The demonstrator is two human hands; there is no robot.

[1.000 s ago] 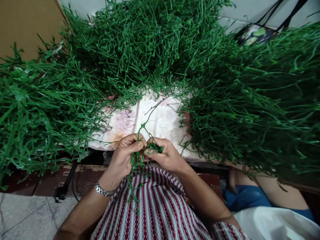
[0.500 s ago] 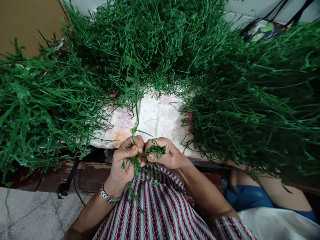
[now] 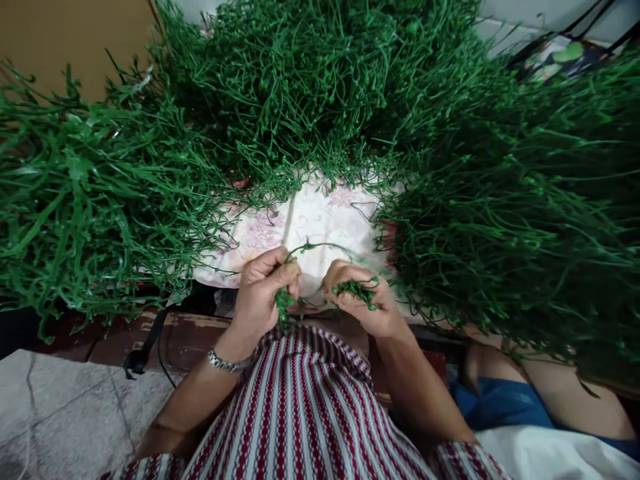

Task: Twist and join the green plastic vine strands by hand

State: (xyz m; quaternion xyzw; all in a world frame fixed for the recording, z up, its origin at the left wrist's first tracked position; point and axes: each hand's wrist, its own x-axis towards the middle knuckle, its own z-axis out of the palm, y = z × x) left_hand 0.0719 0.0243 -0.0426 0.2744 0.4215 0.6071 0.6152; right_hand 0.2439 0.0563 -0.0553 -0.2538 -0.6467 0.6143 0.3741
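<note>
head view, mid-frame: our left hand (image 3: 261,293) and right hand (image 3: 374,308) apart.
left fingers (image 3: 286,273) pinch a thin stem (image 3: 309,247); right fingers (image 3: 345,299) curl around a green bunch (image 3: 357,290).

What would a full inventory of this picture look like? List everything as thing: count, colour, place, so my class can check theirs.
Stem heaps: three, green, left, far side and right, running together
Flowered cloth: one, white with pink, middle
Thin stem: one, green, arched above the cloth
Left bunch: one, green, mid-left
Right bunch: one, green, mid-right
Patterned bag: one, multicoloured, top right
Tan panel: one, tan, top left
Tiled floor: one, grey, lower left
Blue clothing: one, blue, lower right
Wristwatch: one, silver, lower left of centre
Striped garment: one, red and white, bottom middle
Left hand: one, bare, holding left bunch
Right hand: one, bare, holding right bunch
</note>
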